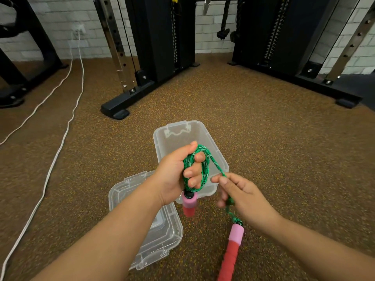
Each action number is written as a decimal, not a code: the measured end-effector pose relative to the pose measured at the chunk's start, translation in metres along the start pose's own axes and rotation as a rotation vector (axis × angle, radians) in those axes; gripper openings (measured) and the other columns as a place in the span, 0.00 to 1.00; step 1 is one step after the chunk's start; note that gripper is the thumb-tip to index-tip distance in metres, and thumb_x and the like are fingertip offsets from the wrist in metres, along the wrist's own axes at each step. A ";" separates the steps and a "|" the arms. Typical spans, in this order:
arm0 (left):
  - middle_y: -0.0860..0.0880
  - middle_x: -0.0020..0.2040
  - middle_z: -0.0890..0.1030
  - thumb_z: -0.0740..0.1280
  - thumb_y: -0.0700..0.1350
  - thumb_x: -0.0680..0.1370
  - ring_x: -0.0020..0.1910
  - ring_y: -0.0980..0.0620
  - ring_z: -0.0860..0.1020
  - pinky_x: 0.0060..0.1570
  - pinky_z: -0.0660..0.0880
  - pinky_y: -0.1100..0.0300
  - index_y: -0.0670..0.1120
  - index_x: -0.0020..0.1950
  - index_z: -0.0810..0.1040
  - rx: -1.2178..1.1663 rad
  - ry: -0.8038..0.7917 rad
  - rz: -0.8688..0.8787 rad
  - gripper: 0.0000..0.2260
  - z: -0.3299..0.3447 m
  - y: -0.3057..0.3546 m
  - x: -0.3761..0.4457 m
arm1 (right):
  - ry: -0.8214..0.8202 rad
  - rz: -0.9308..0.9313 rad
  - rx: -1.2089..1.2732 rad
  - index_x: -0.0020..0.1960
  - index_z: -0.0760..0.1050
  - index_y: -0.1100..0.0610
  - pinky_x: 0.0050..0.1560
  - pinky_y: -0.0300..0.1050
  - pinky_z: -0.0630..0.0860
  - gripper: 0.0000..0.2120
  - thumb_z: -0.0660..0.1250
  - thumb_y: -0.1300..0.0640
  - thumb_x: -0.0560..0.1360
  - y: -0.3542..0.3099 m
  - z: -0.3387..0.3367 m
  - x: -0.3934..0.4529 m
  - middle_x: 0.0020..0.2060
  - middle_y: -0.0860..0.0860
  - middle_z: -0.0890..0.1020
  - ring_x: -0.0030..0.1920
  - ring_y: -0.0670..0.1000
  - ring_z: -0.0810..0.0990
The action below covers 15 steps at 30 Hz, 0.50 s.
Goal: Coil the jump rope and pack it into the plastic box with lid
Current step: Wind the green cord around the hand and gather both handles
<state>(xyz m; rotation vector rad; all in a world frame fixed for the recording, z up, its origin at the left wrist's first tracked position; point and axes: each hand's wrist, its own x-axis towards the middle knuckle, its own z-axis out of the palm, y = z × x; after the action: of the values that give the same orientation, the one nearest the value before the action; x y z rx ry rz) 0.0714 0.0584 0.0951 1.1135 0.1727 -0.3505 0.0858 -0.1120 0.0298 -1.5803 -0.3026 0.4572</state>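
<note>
**Head view: green jump rope coiled on the left hand above the open box**

The fingers (pixel 194 173) of the left hand (pixel 174 175) are curled shut on several loops of the green jump rope (pixel 205 169), which wrap around them from the index finger down to the little finger; the thumb lies along the top of the coil. Under that fist hangs one pink and red handle (pixel 189 203), its black cap touching the bottom of the loops. A single strand runs from the top of the coil down to the right hand (pixel 241 197), whose thumb and forefinger pinch it while the other fingers curl loosely around the rope. Below the right hand the strand ends in the second handle (pixel 232 250), which hangs slanted toward the bottom edge of the frame.

Beneath the hands, the clear plastic box (pixel 162 142) stands open on the speckled brown floor (pixel 263 138). Its clear lid (pixel 158 240) lies on the floor at the near left, touching the box. A white cable (pixel 58 147) trails across the floor at left, and black gym machine frames (pixel 158 47) stand at the white brick wall (pixel 60 17).
</note>
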 end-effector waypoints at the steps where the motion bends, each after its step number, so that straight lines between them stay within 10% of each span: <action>1: 0.54 0.17 0.61 0.52 0.54 0.80 0.17 0.54 0.61 0.30 0.57 0.57 0.48 0.32 0.67 -0.019 0.016 0.004 0.19 0.000 0.000 0.000 | 0.051 0.007 -0.030 0.48 0.79 0.54 0.31 0.43 0.69 0.12 0.57 0.56 0.80 0.003 -0.002 -0.001 0.27 0.47 0.71 0.27 0.45 0.73; 10: 0.53 0.20 0.64 0.54 0.52 0.79 0.20 0.54 0.65 0.33 0.61 0.59 0.47 0.37 0.71 -0.265 0.153 0.068 0.15 -0.001 -0.001 0.007 | -0.016 -0.172 -0.459 0.41 0.73 0.50 0.34 0.45 0.66 0.15 0.54 0.43 0.79 0.020 -0.004 -0.020 0.29 0.45 0.69 0.31 0.43 0.67; 15: 0.53 0.20 0.65 0.54 0.51 0.80 0.20 0.54 0.66 0.32 0.62 0.59 0.47 0.38 0.72 -0.300 0.176 0.109 0.15 -0.004 0.001 0.007 | 0.029 -0.134 -0.239 0.44 0.73 0.53 0.32 0.35 0.65 0.16 0.54 0.44 0.79 0.011 0.008 -0.023 0.28 0.42 0.71 0.30 0.42 0.67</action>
<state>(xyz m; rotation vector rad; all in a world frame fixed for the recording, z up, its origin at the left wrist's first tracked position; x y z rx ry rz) 0.0784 0.0616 0.0920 0.8519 0.3087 -0.1225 0.0611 -0.1164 0.0211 -1.7841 -0.4511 0.3025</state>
